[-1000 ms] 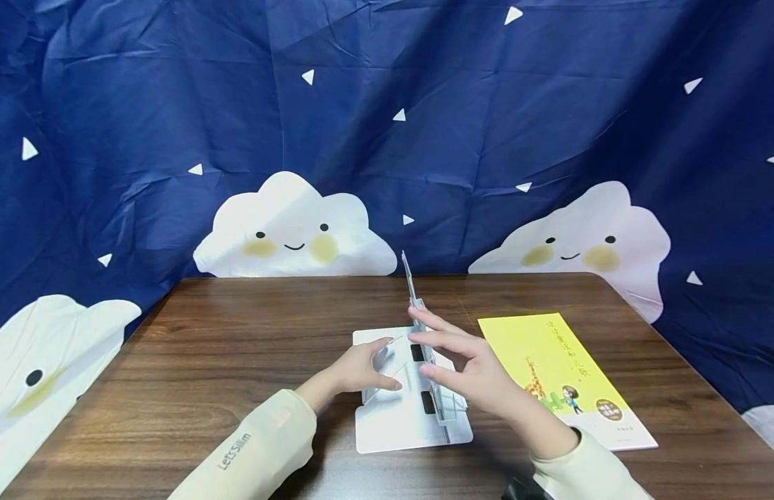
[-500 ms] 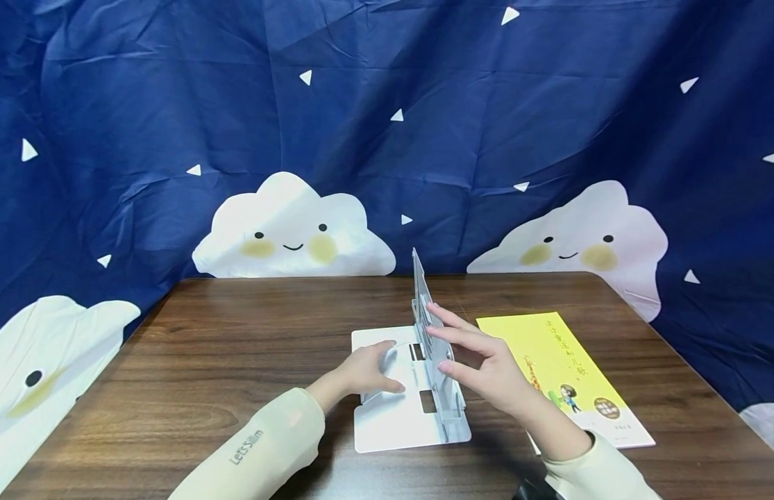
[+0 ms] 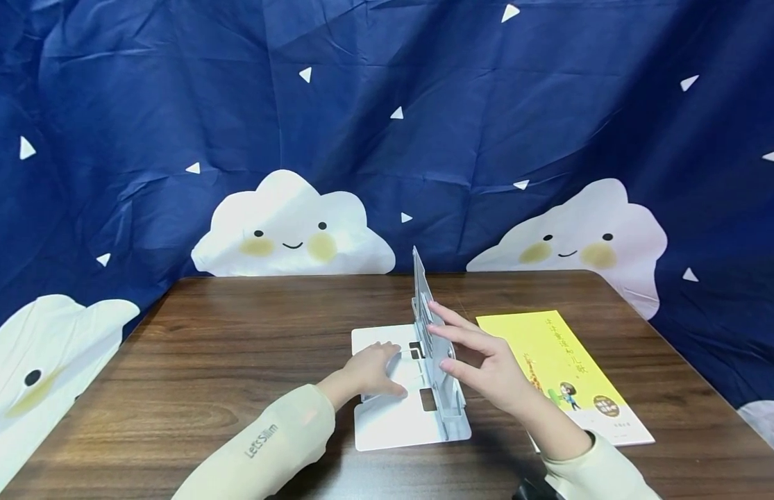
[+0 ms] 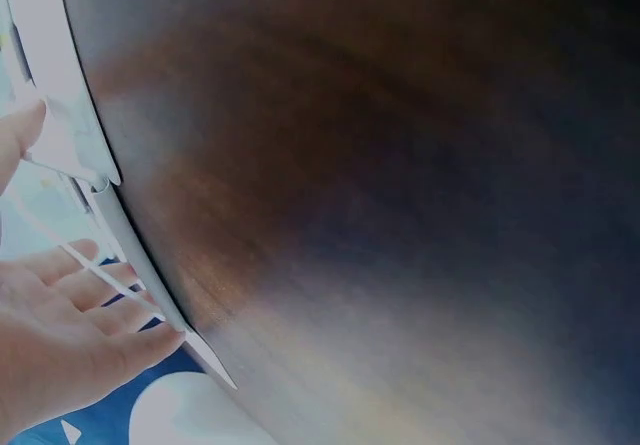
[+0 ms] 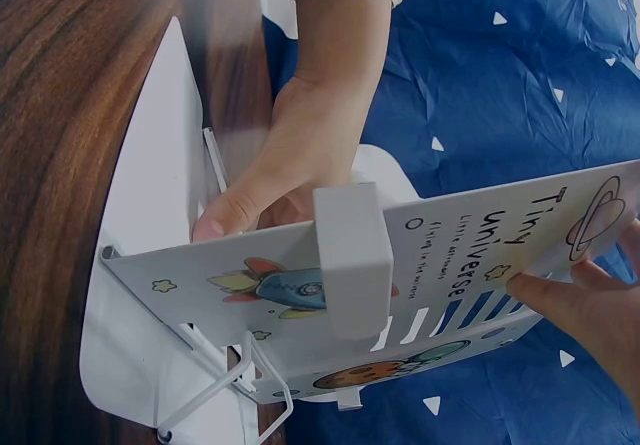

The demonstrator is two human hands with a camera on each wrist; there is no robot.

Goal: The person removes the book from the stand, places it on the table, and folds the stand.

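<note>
A white metal book stand stands unfolded on the table, its flat base plate (image 3: 393, 427) down and its panel (image 3: 422, 281) raised, nearly edge-on in the head view. In the right wrist view the panel's face has a rocket drawing and the words "Tiny universe". My right hand (image 3: 486, 361) touches that face with spread, nearly straight fingertips. Over the left part of the base is my left hand (image 3: 371, 371), fingers extended and thumb apart. A thin wire prop (image 4: 115, 285) crosses in front of its fingers in the left wrist view. White ledges (image 5: 355, 265) project from the panel.
A yellow children's book (image 3: 568, 375) lies on the wooden table (image 3: 255, 326) to the right, partly behind my right forearm. A blue curtain (image 3: 337, 125) with white clouds hangs behind the table's far edge.
The panel has swung to the right, the right hand moving right along with it, and has stayed there over the last half second. My left hand has shifted slightly right over the base.
</note>
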